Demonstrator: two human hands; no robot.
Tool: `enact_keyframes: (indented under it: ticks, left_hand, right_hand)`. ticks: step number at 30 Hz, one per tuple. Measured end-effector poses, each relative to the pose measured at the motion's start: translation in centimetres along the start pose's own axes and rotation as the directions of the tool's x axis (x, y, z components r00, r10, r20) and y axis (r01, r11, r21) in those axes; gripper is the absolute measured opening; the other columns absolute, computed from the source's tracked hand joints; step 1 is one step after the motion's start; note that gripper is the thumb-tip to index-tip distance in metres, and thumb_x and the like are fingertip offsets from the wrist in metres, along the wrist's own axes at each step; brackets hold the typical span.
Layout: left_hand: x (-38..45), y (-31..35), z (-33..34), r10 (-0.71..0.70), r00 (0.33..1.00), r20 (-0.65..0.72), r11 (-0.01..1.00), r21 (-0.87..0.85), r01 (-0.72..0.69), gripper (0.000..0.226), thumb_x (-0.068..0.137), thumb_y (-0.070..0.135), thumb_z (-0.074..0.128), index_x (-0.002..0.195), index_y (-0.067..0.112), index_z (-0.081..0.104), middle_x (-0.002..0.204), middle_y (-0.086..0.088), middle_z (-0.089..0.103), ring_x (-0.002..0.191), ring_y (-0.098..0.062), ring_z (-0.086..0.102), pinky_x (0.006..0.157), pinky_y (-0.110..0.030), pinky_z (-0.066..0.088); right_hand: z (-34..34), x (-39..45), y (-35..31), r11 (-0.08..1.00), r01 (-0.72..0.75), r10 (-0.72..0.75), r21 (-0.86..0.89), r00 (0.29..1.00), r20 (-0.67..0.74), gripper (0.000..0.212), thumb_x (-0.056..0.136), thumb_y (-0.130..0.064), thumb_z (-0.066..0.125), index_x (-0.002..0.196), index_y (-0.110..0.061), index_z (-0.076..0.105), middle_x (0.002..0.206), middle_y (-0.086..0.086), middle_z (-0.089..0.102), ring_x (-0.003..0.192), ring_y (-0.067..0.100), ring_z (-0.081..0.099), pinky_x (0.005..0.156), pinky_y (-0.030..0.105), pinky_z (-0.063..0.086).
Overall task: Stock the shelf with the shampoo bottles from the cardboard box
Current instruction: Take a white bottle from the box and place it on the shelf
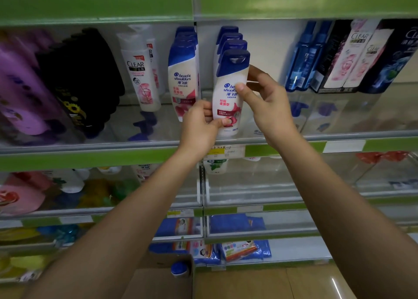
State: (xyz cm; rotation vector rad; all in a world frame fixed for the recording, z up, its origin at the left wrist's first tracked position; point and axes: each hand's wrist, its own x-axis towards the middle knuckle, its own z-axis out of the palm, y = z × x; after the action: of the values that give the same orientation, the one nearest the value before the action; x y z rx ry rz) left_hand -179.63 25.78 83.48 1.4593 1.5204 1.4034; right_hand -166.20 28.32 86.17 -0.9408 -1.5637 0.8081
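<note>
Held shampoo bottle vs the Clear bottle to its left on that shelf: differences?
The held shampoo bottle has a blue cap; the Clear bottle has a white one. The left hand and right hand grip the held one; the Clear bottle stands untouched. Both have white bodies with pink-red artwork.

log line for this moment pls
stage: placing | object: white blue-capped shampoo bottle | left hand: pinches base | right hand: holds upper body | spot: front of matching row, green-edged shelf

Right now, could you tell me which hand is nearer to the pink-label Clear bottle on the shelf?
Left. The left hand grips the lower edge of the Head & Shoulders bottle, the side facing the pink-label Clear bottle; the right hand holds its far side.
</note>
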Motion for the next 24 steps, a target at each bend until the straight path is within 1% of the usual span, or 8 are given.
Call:
enact_keyframes:
  ticks: [2, 5, 9, 11, 17, 20, 24]
  left_hand:
    - [0.1, -0.2, 0.1, 0.008, 1.0, -0.013, 1.0, 0.015, -0.008, 0.03, 0.076, 0.012, 0.076, 0.095, 0.016, 0.053, 0.087, 0.01, 0.062, 0.081, -0.003, 0.062, 0.075, -0.02, 0.053]
    - [0.3, -0.3, 0.3, 0.023, 0.999, -0.036, 0.999, 0.039, -0.022, 0.029, 0.078, 0.015, 0.075, 0.098, 0.017, 0.053, 0.091, 0.009, 0.062, 0.079, 0.003, 0.059, 0.073, -0.014, 0.05]
    - [0.7, -0.2, 0.6, 0.02, 0.999, -0.05, 0.998, 0.056, -0.017, 0.029, 0.078, 0.016, 0.074, 0.096, 0.019, 0.052, 0.087, 0.013, 0.059, 0.076, 0.005, 0.056, 0.068, -0.009, 0.046]
    - [0.8, -0.2, 0.8, 0.017, 0.999, -0.047, 0.998, 0.067, -0.014, 0.028, 0.079, 0.016, 0.074, 0.096, 0.019, 0.052, 0.086, 0.014, 0.059, 0.076, 0.004, 0.056, 0.067, -0.008, 0.045]
    - [1.2, -0.2, 1.0, 0.025, 0.998, -0.053, 0.998, 0.061, -0.022, 0.028, 0.079, 0.014, 0.074, 0.095, 0.019, 0.052, 0.081, 0.015, 0.058, 0.071, 0.008, 0.055, 0.062, -0.004, 0.045]
    - [1.2, -0.2, 1.0, 0.033, 0.998, -0.051, 0.997, 0.072, -0.029, 0.028, 0.079, 0.016, 0.074, 0.095, 0.021, 0.051, 0.08, 0.017, 0.057, 0.072, 0.008, 0.055, 0.063, -0.007, 0.046]
    - [1.2, -0.3, 1.1, 0.025, 0.998, -0.055, 0.997, 0.079, -0.021, 0.029, 0.079, 0.016, 0.074, 0.096, 0.021, 0.051, 0.083, 0.016, 0.058, 0.073, 0.007, 0.055, 0.065, -0.008, 0.046]
  right_hand:
    - [0.1, 0.2, 0.1, 1.0, 0.004, -0.004, -0.01, 1.0, -0.018, 0.039, 0.094, -0.021, 0.062, 0.132, -0.012, 0.057, 0.123, 0.004, 0.063, 0.107, 0.009, 0.061, 0.083, 0.019, 0.054]
    - [0.2, 0.5, 0.2, 1.0, -0.001, 0.0, -0.013, 0.999, -0.039, 0.038, 0.093, -0.022, 0.063, 0.129, -0.012, 0.059, 0.121, 0.003, 0.063, 0.107, 0.008, 0.062, 0.079, 0.015, 0.053]
    - [0.2, 0.9, 0.4, 1.0, 0.011, -0.012, -0.028, 0.999, -0.053, 0.037, 0.093, -0.021, 0.063, 0.129, -0.012, 0.058, 0.121, 0.002, 0.061, 0.104, 0.004, 0.06, 0.074, 0.011, 0.051]
    - [0.2, 1.1, 0.5, 0.999, 0.009, -0.011, -0.035, 0.998, -0.063, 0.036, 0.094, -0.02, 0.062, 0.129, -0.013, 0.057, 0.121, 0.002, 0.06, 0.101, 0.0, 0.059, 0.072, 0.009, 0.05]
    - [0.0, 1.5, 0.8, 0.999, 0.011, -0.014, -0.051, 0.998, -0.057, 0.036, 0.095, -0.02, 0.06, 0.13, -0.015, 0.056, 0.124, 0.002, 0.059, 0.103, 0.003, 0.059, 0.074, 0.01, 0.051]
    - [0.0, 1.5, 0.9, 0.998, 0.014, -0.017, -0.057, 0.999, -0.052, 0.035, 0.095, -0.02, 0.06, 0.13, -0.015, 0.056, 0.124, 0.002, 0.059, 0.103, 0.003, 0.059, 0.075, 0.01, 0.051]
    - [0.0, 1.4, 1.0, 0.998, 0.016, -0.02, -0.064, 0.998, -0.051, 0.035, 0.095, -0.02, 0.059, 0.13, -0.015, 0.055, 0.124, 0.002, 0.059, 0.102, 0.002, 0.059, 0.075, 0.01, 0.051]
